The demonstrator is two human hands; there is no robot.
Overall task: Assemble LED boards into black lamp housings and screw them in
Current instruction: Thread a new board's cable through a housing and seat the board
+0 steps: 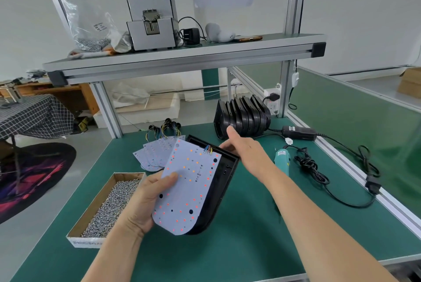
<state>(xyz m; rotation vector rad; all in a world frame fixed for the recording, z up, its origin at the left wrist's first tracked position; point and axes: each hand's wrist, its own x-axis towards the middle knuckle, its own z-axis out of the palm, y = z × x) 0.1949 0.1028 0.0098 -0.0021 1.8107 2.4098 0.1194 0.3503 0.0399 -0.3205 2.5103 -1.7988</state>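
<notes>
Our left hand point(145, 199), at lower centre, pinched the white LED board point(189, 188) by its left edge, thumb on top. The board lay tilted over the black lamp housing point(224, 181). Our right hand point(243, 147) met the housing's far end, forefinger straight. Whether it gripped, we could not tell. On the green tabletop point(250, 224), a box of screws point(107, 204) sat to the left and stacked housings point(243, 115) lay above, right of centre.

left hand point(145, 199) grips the LED board point(191, 190) at its left edge, thumb on the face, fingers underneath (hidden). right forearm reaches past the board's right side. right hand point(245, 148) sits at the board's far corner, one digit extended away (grip unclear).
</notes>
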